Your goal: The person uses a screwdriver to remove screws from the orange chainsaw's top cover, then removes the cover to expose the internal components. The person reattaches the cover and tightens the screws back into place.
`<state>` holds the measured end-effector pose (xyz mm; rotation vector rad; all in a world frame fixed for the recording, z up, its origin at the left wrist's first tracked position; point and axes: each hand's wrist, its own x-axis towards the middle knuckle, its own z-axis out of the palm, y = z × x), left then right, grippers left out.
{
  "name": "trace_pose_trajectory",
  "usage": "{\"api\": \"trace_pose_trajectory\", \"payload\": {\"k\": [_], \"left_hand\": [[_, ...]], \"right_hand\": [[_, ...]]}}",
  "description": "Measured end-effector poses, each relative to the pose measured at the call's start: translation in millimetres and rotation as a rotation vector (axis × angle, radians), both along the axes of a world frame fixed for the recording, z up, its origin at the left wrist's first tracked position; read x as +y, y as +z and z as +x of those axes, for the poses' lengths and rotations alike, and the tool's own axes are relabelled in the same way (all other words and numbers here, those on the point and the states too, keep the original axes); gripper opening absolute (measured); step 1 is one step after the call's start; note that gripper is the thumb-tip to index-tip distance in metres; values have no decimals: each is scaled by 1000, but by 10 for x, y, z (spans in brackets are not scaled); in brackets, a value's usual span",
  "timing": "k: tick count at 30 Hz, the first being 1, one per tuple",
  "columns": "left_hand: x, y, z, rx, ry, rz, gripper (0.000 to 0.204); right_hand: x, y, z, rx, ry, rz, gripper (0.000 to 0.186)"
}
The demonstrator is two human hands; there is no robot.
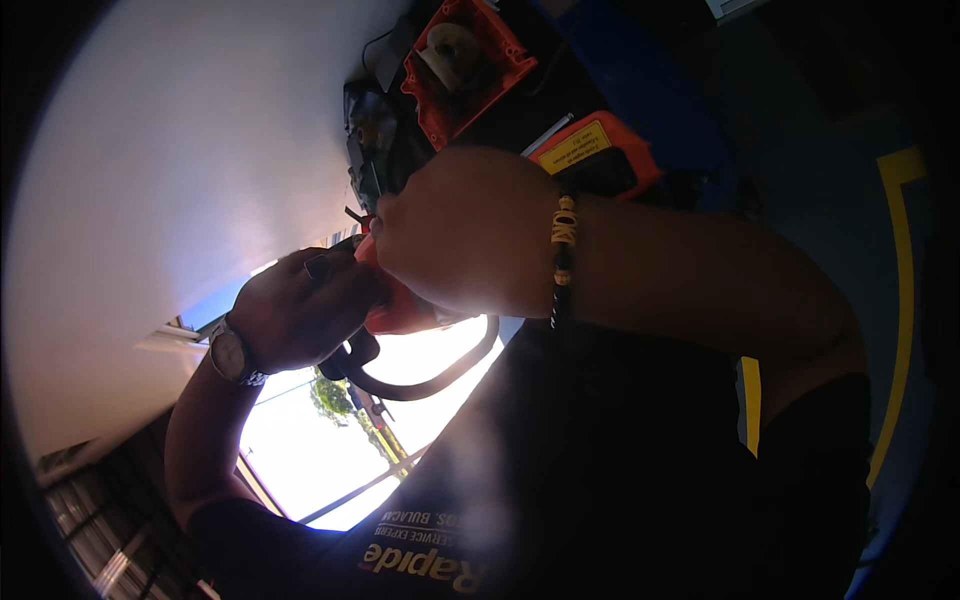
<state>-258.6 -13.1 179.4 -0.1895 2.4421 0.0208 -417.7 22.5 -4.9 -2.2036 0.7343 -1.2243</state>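
Observation:
An orange-red piece (400, 308), perhaps a plastic housing, sits between my two hands, mostly covered by them. My left hand (308, 305), with a ring and a wristwatch (231, 352), has its fingers closed round the left side of that piece. From the right, my right hand (470, 232) is curled over its top; the fingertips are hidden, and a small red and dark bit shows by them. A beaded bracelet (564, 235) circles the right wrist. Below the piece loops a thick dark cable or hose (425, 388).
Beyond my hands lies an open orange plastic housing (432, 118) with a pale round part (452, 50) inside. Beside it are a black object (372, 118) and an orange piece with a yellow label (575, 146). A blue surface (650, 85) extends right, and yellow lines (905, 290) mark the floor.

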Motion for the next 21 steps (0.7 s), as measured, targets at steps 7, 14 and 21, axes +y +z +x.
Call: {"api": "trace_pose_trajectory", "payload": {"k": [7,14,21], "left_hand": [[-62,32,59,-89,-178,-50,28],[97,0,255,-147,204,-124,31],[207,-38,285,-86,482,-132,30]], "right_hand": [[-13,8,-25,-34,-17,-36,62],[-23,-31,53,63,-48,-47,60],[-7,14,-2,62,-29,-4,47]]}}
